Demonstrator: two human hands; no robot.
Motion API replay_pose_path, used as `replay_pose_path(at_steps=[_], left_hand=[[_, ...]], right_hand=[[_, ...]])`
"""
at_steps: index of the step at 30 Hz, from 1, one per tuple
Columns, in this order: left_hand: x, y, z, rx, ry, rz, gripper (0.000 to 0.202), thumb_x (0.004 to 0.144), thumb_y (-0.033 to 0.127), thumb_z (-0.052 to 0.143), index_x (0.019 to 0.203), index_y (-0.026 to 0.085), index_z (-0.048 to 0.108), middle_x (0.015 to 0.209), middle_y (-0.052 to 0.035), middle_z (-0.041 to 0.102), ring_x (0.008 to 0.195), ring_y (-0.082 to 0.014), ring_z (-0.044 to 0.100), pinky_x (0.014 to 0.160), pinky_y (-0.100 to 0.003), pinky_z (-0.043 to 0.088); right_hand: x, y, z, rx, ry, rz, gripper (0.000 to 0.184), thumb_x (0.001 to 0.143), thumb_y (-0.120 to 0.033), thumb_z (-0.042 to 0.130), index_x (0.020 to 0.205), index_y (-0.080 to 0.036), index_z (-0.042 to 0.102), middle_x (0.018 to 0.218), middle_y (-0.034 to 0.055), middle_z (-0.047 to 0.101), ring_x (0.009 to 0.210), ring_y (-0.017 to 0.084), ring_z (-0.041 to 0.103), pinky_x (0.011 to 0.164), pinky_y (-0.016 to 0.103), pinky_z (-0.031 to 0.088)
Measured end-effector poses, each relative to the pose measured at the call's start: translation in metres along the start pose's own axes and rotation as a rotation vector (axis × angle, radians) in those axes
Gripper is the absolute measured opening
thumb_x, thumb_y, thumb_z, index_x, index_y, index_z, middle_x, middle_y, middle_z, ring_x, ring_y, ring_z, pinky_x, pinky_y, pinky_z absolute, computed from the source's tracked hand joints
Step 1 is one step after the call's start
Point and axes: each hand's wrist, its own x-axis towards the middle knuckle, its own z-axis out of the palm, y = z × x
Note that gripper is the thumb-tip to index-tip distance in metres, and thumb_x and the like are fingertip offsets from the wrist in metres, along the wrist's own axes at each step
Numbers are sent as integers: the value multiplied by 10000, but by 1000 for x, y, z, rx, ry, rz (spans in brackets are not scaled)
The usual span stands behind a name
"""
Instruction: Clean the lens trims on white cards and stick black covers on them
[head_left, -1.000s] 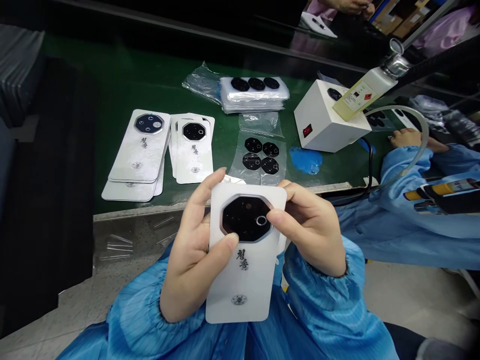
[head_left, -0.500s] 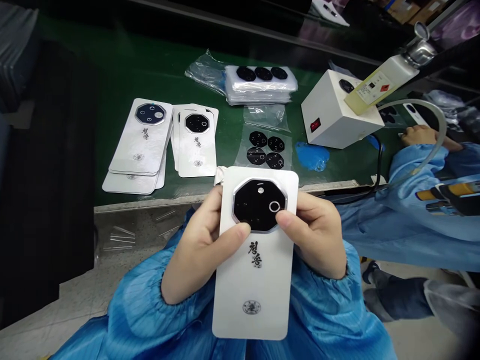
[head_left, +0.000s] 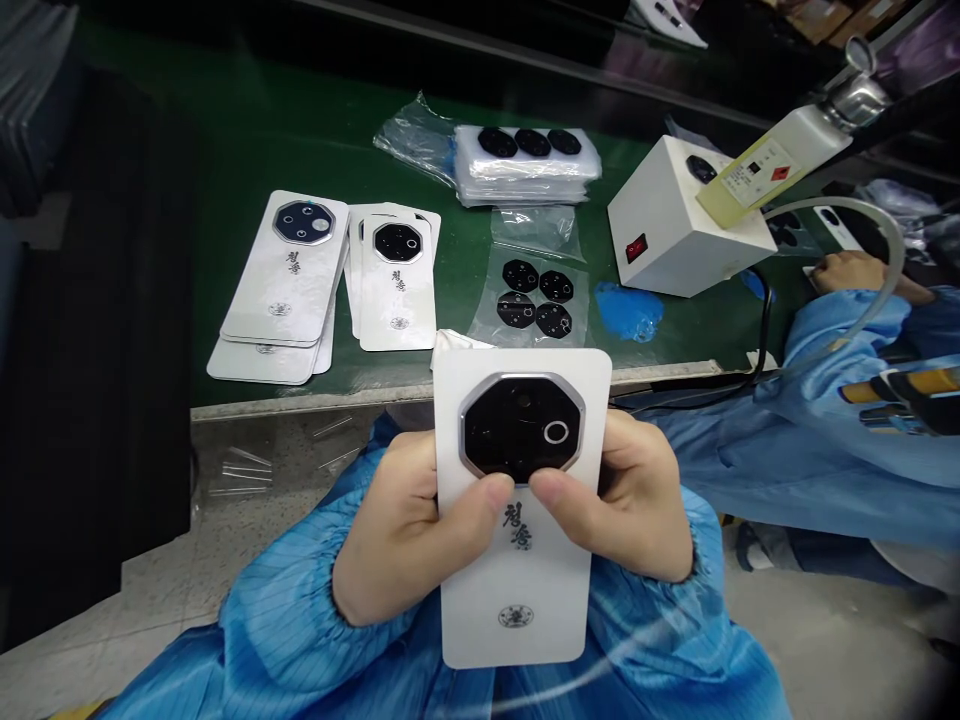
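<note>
Green workbench (head_left: 247,110) holds white cards (head_left: 397,310).

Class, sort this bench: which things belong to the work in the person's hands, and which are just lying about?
Belonging to the work:
left hand
right hand
white phone back panel
stacked white panels
black octagonal camera covers

Just lying about:
blue crumpled item
white box with a red switch
clear plastic strips
</note>
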Motion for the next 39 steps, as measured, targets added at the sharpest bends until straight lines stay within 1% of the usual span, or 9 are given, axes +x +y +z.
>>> replay_pose_path(at_steps=[8, 13, 16, 19, 21, 26, 29, 33, 39], left_hand=[[0, -6, -2, -22, -51, 48, 208, 875, 324, 491, 722, 214, 580, 578, 29, 529, 513, -106, 485, 461, -219, 390], [4, -17, -4, -103, -58, -77, 300, 870, 417, 486, 708, 183, 582, 597, 3, 565, 535, -119, 505, 464, -221, 396], [8, -23, -4, -86, -22, -157, 280, 854, 421, 512, 810, 165, 617, 685, -22, 621, 603, -141, 536, 507, -232, 418], [10, -28, -5, -15, -26, -163, 184, 801, 323, 603, 886, 162, 628, 803, -40, 670, 727, -179, 589, 631, -263, 474], [9, -29, -7, 13, -17, -169, 171, 792, 310, 612, 877, 161, 612, 801, -42, 671, 723, -180, 599, 635, -268, 481], [15, -31, -27, 112, 187, -130, 193, 830, 342, 575, 887, 159, 562, 698, -7, 583, 616, -116, 541, 547, -219, 420], [33, -34, -50, 217, 382, -63, 223, 846, 337, 559, 983, 163, 537, 728, 3, 575, 665, -120, 561, 607, -234, 440], [63, -42, -76, 416, 623, 2, 223, 857, 290, 562, 1020, 140, 544, 809, -9, 600, 753, -150, 597, 720, -331, 493], [75, -48, -87, 669, 731, -15, 241, 869, 300, 557, 1040, 131, 569, 898, -35, 626, 780, -154, 614, 747, -366, 521]], right_hand=[[1, 1, 1, -34, -1, -2, 108, 708, -142, 603, 632, -188, 542, 603, -28, 529, 535, 87, 486, 446, 187, 406], [6, 7, 1, -23, 4, 55, 129, 704, -173, 579, 591, -178, 517, 572, -27, 517, 503, 80, 458, 427, 188, 381], [8, 17, -1, -31, 66, 116, 114, 709, -222, 581, 619, -169, 534, 567, -20, 531, 499, 86, 461, 425, 193, 378], [10, 33, -3, 7, 148, 180, 153, 724, -293, 606, 660, -164, 554, 588, -11, 551, 505, 94, 463, 435, 207, 380], [14, 46, -4, 64, 200, 243, 213, 729, -366, 629, 703, -163, 570, 621, -4, 564, 528, 103, 470, 454, 218, 388], [28, 72, -6, 154, 204, 314, 328, 767, -479, 597, 815, -155, 577, 677, -5, 540, 557, 86, 445, 482, 211, 370], [35, 78, -7, 151, 155, 304, 368, 785, -515, 546, 875, -158, 557, 671, -24, 506, 496, 58, 399, 461, 204, 349], [36, 78, -9, 112, 117, 284, 337, 793, -478, 527, 926, -170, 539, 692, -32, 482, 495, 50, 397, 459, 196, 351], [32, 82, -12, -65, 38, 196, 238, 842, -386, 460, 930, -172, 518, 654, -36, 459, 513, 71, 418, 476, 210, 380]])
